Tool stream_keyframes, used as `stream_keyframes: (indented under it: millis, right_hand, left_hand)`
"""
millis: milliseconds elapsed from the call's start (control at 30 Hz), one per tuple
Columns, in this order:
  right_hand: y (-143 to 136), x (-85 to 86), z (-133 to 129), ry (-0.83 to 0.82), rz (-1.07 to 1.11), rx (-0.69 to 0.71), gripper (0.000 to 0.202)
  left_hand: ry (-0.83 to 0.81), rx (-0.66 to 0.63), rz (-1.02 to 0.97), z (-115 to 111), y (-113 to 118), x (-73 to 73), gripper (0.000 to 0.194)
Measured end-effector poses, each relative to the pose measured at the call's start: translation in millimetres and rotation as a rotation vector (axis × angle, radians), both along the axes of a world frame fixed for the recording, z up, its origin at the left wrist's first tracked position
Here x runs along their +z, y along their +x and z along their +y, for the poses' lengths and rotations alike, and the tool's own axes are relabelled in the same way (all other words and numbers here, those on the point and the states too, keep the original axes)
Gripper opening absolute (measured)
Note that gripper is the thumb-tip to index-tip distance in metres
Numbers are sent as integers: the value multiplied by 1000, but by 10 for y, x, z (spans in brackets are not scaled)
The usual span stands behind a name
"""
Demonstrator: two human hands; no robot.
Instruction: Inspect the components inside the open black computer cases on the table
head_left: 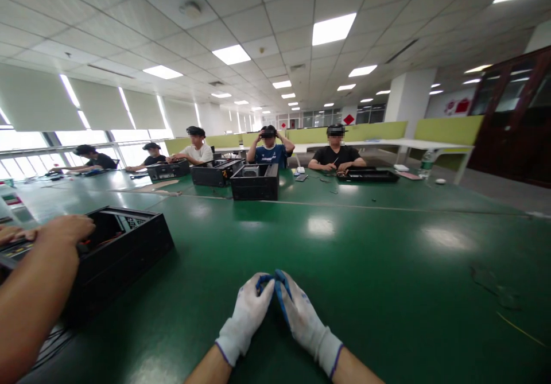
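Observation:
My left hand [248,309] and my right hand [305,315] wear white work gloves with blue-coated palms and purple cuff edges. They rest over the green table [387,292] near its front, fingertips meeting in the middle. The left fingers bend a little, leaving a gap beside the thumb. On the right, the fingers are stretched out and angled toward the left hand. No object shows in either hand, though the palms are partly hidden. Nearest on the left is an open black computer case [124,252], apart from my hands.
A co-worker's bare arm [43,292] reaches over that case from the left. Across the table sit several people with more black cases [255,184] and a flat black panel [367,175]. A water bottle [426,165] stands at the far right. Cables [49,344] lie lower left.

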State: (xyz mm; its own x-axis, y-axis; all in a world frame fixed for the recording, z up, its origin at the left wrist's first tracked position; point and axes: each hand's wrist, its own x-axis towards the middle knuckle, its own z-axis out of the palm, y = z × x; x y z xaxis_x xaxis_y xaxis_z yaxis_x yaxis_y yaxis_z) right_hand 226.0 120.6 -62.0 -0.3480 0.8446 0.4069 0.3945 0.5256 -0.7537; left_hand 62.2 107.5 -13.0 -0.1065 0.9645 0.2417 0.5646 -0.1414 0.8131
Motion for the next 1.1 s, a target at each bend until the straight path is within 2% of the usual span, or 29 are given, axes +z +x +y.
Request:
stream_keyframes:
  millis: [133,233,467,800,967,1100]
  right_hand:
    - [-41,126,-53,-135,49,-46,64]
    - [-32,167,-76,-116,58,-16,65]
    - [9,142,-84,-42,63,-1,65]
    - [-98,239,-116,-148,121,-86,66]
    - [-70,202,-111,-111,119,-79,64]
    - [-17,164,-95,15,75,-14,60]
  left_hand:
    - [-5,0,11,-9,4,6,37]
    - [-15,-20,21,-12,-4,6,38]
    - [0,-46,41,-19,-12,-6,36]
    - [15,-52,64,-16,-16,-31,33]
    - [39,-61,93,-17,1,-43,32]
    - [71,-35,147,-6,-4,-92,34]
